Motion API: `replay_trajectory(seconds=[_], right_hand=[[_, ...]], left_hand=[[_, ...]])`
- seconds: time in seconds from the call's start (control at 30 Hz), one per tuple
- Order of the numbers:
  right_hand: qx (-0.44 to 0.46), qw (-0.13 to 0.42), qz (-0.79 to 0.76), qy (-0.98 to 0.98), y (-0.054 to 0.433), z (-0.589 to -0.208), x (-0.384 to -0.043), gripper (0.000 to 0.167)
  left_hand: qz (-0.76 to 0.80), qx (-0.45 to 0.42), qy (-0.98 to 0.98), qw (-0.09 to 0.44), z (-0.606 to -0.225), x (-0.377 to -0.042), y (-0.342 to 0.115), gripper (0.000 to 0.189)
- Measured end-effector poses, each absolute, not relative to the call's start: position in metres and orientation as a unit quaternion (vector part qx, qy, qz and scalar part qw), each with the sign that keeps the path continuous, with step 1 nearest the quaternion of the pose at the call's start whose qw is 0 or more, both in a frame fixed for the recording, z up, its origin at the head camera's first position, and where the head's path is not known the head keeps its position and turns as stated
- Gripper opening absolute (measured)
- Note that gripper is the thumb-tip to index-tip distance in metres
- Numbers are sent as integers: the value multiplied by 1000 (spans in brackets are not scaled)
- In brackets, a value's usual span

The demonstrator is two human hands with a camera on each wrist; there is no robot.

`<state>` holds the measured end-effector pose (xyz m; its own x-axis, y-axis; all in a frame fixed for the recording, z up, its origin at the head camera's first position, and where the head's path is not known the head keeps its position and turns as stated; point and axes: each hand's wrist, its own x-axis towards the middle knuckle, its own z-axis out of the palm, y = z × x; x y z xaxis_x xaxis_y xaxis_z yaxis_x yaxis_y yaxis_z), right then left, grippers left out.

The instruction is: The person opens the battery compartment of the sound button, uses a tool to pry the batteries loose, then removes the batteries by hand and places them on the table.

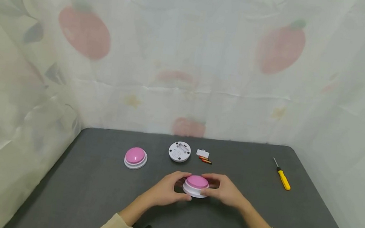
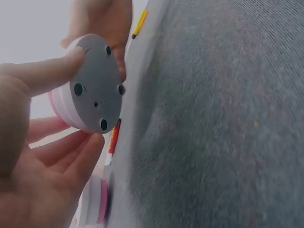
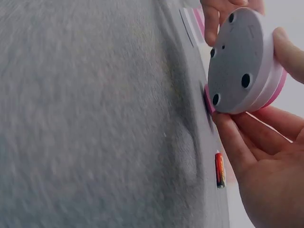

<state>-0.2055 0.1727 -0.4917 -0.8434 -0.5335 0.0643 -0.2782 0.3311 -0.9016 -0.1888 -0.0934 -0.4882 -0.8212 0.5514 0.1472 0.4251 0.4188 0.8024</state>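
Both hands hold a round push button [image 1: 195, 190] with a pink dome and white base, dome side up, above the grey table. My left hand [image 1: 167, 191] grips its left side, thumb at the near edge and fingers round the far side. On the opposite side my right hand [image 1: 225, 191] grips it likewise between thumb and fingers. In the left wrist view the white underside [image 2: 99, 78] shows dark round feet and a small hole. The right wrist view shows that same underside [image 3: 235, 59] tilted, with my right fingertips at its rim.
A second pink button [image 1: 135, 156] sits at left. Behind the hands lies an upside-down white button [image 1: 179, 152] with its battery compartment uncovered. Beside it are a small white cover [image 1: 202, 153] and two red batteries [image 1: 206, 162]. A yellow-handled screwdriver [image 1: 284, 179] lies at right.
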Motion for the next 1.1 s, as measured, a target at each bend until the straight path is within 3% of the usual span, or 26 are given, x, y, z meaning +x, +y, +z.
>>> replay_trajectory(seconds=[0.37, 0.63, 0.87, 1.1], right_hand=[[-230, 172, -540, 791, 163, -489, -201, 44], [-219, 190, -581, 761, 159, -490, -199, 44], [-232, 160, -573, 769, 158, -487, -194, 47], [-245, 91, -570, 779, 150, -481, -189, 42]], left_hand=[[500, 302, 812, 15, -486, -183, -103, 52], [513, 249, 821, 21, -488, -184, -106, 42], [532, 209, 820, 27, -491, -185, -108, 40], [507, 198, 838, 34, -488, -186, -108, 37]])
